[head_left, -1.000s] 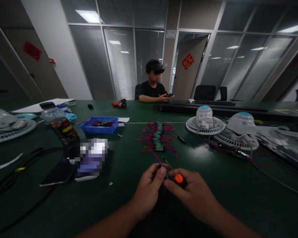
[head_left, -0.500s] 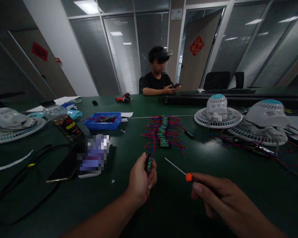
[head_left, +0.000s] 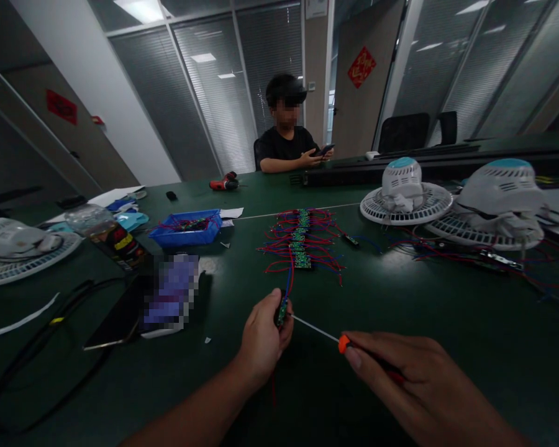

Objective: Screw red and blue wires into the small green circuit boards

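Screwdriver [head_left: 328, 335] tip reached board [head_left: 282, 310] (green)

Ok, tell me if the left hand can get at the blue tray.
Probably not freely: the left hand grips a small circuit board, and the blue tray sits farther off, though bare table lies between.
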`<state>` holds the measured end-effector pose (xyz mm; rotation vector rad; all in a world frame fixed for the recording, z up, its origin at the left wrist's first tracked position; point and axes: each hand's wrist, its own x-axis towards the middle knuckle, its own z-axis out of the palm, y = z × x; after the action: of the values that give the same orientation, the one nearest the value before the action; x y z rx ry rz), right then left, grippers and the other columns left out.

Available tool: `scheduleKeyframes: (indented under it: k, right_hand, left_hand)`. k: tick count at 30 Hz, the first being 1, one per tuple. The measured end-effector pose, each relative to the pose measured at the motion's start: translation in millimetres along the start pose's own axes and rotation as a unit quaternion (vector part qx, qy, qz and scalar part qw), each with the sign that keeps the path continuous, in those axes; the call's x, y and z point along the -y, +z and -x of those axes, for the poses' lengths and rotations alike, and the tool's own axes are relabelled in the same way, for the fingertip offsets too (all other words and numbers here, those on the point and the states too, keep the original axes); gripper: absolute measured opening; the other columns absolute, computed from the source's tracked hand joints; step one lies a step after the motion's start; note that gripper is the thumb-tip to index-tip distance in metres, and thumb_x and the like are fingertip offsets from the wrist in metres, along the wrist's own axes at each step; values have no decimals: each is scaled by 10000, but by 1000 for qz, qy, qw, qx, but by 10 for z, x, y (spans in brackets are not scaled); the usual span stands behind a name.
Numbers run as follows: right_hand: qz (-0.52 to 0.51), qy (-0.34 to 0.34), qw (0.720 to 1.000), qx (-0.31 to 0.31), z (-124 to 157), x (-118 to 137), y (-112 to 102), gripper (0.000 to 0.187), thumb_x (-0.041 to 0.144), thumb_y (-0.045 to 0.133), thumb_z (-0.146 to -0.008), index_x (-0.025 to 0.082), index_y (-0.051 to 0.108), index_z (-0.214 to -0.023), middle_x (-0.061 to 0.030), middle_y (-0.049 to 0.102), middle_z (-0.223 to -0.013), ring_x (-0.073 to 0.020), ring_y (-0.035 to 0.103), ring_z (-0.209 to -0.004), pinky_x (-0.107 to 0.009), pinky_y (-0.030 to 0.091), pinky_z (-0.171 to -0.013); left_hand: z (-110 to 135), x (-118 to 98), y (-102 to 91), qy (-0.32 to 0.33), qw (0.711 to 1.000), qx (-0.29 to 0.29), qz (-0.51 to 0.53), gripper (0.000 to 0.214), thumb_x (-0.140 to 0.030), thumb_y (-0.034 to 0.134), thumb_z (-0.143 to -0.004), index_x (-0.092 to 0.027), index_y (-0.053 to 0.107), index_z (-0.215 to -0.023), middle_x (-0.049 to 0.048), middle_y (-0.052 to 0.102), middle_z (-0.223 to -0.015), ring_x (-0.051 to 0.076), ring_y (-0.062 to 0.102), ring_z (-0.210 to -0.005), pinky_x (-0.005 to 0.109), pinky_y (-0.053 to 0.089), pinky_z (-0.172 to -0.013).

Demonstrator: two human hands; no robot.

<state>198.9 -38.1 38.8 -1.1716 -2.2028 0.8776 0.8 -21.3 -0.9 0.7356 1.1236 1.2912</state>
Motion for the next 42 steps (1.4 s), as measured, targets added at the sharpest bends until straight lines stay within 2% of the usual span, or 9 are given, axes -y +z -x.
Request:
scheduleKeyframes:
  k: [21, 25, 27, 29, 31, 33, 35, 38, 42]
  right_hand:
    - [3, 9, 999, 35, -20, -17, -40, 306, 406, 451, -902, 285, 653, -706, 18, 637, -597, -155, 586, -516, -283, 427, -517]
    - [-22, 67, 995, 68, -8, -36, -87, 398, 504, 422, -894, 270, 647, -663, 7, 588, -554, -139, 535, -489, -260, 377, -460]
    - [-95, 146, 975, 137, -24, -50, -125, 461, 574, 394, -883, 251, 642, -666, 3, 608, -573, -100, 468, -416, -230, 310, -382]
    - [-188, 213, 939, 196, -52, -62, -158, 479, 611, 388, -870, 226, 623, -708, -9, 666, -643, -53, 371, -341, -204, 220, -328]
    - [-254, 248, 906, 231, -82, -65, -174, 451, 600, 398, -871, 206, 595, -772, -24, 696, -683, -29, 304, -311, -191, 165, -316]
    - [-268, 259, 894, 249, -102, -57, -172, 425, 569, 391, -888, 194, 576, -811, -11, 662, -627, -33, 289, -319, -190, 161, -323]
    - [-217, 229, 917, 246, -106, -48, -155, 445, 544, 365, -911, 185, 565, -739, 20, 564, -546, -50, 315, -364, -194, 209, -354]
    - [-93, 123, 968, 196, -88, -48, -119, 478, 487, 337, -943, 188, 514, -614, 28, 480, -541, -79, 410, -479, -210, 305, -458]
    - [-17, 62, 985, 158, -49, -73, -73, 416, 411, 318, -965, 205, 509, -659, 37, 497, -559, -95, 461, -513, -236, 318, -504]
  left_hand:
    - [10, 36, 4, -22, 998, -52, 11, 356, -508, 599, -771, -172, 537, -671, -76, 354, -430, 72, 374, -374, 172, 263, -374]
    - [54, -24, 33, 23, 997, -38, -61, 398, -540, 560, -789, -171, 540, -644, -52, 386, -466, 87, 389, -423, 190, 297, -403]
    - [80, -62, 32, 61, 990, -15, -123, 424, -555, 530, -805, -165, 546, -637, -39, 413, -515, 87, 388, -455, 197, 311, -426]
    - [97, -89, 15, 87, 980, 11, -177, 440, -560, 504, -824, -161, 552, -644, -32, 425, -563, 87, 390, -486, 198, 317, -447]
    - [103, -97, -12, 92, 974, 27, -206, 444, -563, 476, -843, -163, 554, -666, -30, 430, -599, 90, 396, -509, 200, 322, -463]
    - [102, -91, -36, 87, 973, 28, -214, 448, -568, 448, -857, -166, 550, -689, -28, 432, -624, 94, 400, -523, 205, 324, -474]
    - [100, -81, -48, 85, 971, 23, -221, 456, -577, 427, -863, -168, 544, -700, -31, 426, -622, 94, 392, -520, 208, 317, -476]
    - [101, -72, -37, 84, 967, 18, -238, 465, -586, 413, -864, -170, 535, -697, -39, 407, -586, 93, 369, -499, 211, 303, -469]
    - [112, -67, 0, 80, 971, -6, -223, 468, -600, 440, -842, -168, 533, -687, -34, 427, -612, 87, 371, -498, 206, 302, -455]
